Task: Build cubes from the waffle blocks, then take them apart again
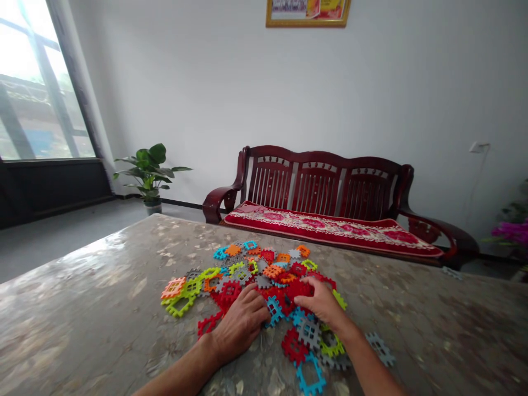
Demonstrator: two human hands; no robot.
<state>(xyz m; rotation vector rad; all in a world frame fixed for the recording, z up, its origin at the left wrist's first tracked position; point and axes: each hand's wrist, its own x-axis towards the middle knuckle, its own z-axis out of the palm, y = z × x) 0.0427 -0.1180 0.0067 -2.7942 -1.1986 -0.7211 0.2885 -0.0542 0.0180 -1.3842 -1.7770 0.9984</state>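
Note:
A loose heap of flat, notched plastic building pieces in red, blue, green, orange and grey lies on the table. My left hand (pixel 244 319) rests at the near side of the heap with its fingers curled. Its fingertips are hidden, close to a blue window-shaped piece (pixel 274 311). On the right of the heap, my right hand (pixel 320 301) has thumb and forefinger closed on a red notched piece (pixel 297 290). Below that hand lie a grey window piece (pixel 308 331), a red piece (pixel 294 345) and a blue square frame (pixel 310 375).
The patterned table (pixel 103 308) stretches to both sides. A grey piece (pixel 379 348) lies beside my right forearm. Behind the table stands a dark red wooden bench (pixel 317 184) with a red cloth. A potted plant (pixel 150 170) stands at the left, near the window.

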